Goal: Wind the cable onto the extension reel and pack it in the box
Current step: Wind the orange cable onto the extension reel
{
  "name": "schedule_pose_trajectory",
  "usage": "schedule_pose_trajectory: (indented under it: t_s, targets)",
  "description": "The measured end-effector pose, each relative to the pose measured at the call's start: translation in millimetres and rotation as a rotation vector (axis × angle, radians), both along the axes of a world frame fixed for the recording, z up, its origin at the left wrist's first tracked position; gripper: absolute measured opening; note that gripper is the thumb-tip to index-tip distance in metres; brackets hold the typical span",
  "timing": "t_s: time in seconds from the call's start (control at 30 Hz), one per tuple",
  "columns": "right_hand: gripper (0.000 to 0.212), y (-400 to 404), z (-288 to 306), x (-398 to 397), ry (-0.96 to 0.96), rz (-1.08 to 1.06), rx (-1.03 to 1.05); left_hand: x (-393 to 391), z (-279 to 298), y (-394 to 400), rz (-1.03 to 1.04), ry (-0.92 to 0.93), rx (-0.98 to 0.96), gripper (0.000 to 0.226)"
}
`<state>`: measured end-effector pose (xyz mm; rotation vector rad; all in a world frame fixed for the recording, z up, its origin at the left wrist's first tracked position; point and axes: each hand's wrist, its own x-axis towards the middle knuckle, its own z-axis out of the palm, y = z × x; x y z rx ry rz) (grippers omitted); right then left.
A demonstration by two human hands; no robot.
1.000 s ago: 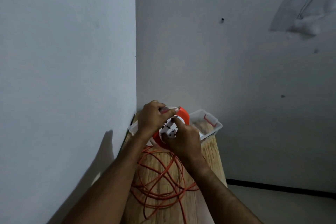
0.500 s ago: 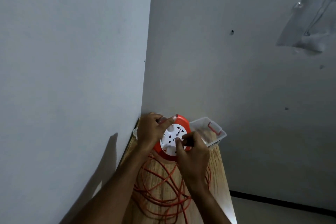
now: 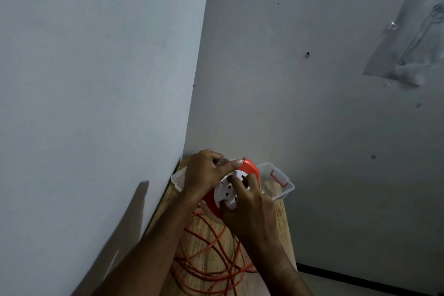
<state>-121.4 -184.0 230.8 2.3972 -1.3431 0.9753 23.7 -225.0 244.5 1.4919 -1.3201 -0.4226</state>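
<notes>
Orange plastic forms the body of the extension reel (image 3: pixel 249 170), which carries a white socket face (image 3: pixel 228 193) turned toward the camera. The reel is held on edge above the far end of the wood-grain surface (image 3: pixel 280 221), in front of the clear plastic box (image 3: pixel 287 184).

The left hand (image 3: pixel 206 174) grips the reel from the left and top; its fingers (image 3: pixel 234 163) are closed over the upper rim, with one fingertip lying on the orange edge. The right hand (image 3: pixel 249 209) covers the lower right of the socket face; its fingers (image 3: pixel 240 184) are curled and pressed against the white face, gripping the reel from the near side.

The orange cable (image 3: pixel 211 259) lies in loose, overlapping loops on the surface below the reel, between the two forearms. Strands rise from the loops toward the underside of the reel; the point where they enter is hidden by the hands.

The box sits at the far end of the surface, in the corner of two grey walls (image 3: pixel 96 79). An orange latch (image 3: pixel 278 178) shows on its right end. Its contents cannot be determined.
</notes>
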Motion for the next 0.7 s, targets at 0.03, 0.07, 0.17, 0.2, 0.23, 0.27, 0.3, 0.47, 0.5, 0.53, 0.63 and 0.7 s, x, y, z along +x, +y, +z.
schedule_pose_trajectory:
  t_s: [0.03,0.07,0.17,0.2,0.23,0.27,0.3,0.47,0.5,0.53,0.63,0.7]
  targets:
    - [0.066,-3,0,0,-0.039,0.016,0.043,0,0,0,0.008,-0.001,-0.008,0.042]
    - [0.062,-4,3,1,-0.106,0.031,0.101,0,-1,0,0.014,0.000,-0.011,0.041]
    - [0.051,-3,9,5,-0.473,-0.012,0.299,-3,-3,2,0.037,0.025,-0.018,0.043]
    - [0.050,-5,6,8,-0.642,-0.054,0.392,-5,-4,3,0.062,0.026,-0.032,0.043]
    - [0.051,-8,2,12,-0.815,-0.091,0.525,-6,-5,3,0.090,0.017,-0.050,0.044]
    - [0.053,-10,-2,15,-0.992,-0.123,0.685,-8,-6,3,0.112,-0.007,-0.070,0.044]
    - [0.053,-11,-5,17,-1.150,-0.144,0.847,-9,-8,3,0.124,-0.042,-0.084,0.045]
    - [0.020,8,3,7,-1.226,-0.037,0.969,1,-9,4,0.125,0.047,-0.020,0.047]
    - [0.018,11,2,3,-1.018,-0.040,0.716,6,-9,3,0.120,0.094,0.003,0.047]
    - [0.019,15,3,0,-0.775,-0.043,0.411,10,-7,4,0.112,0.112,0.017,0.047]
    - [0.036,15,0,-4,-0.193,0.101,-0.026,10,0,5,0.082,0.062,0.021,0.052]
    - [0.060,16,-1,-2,0.049,0.122,-0.029,7,5,7,0.052,0.064,0.039,0.052]
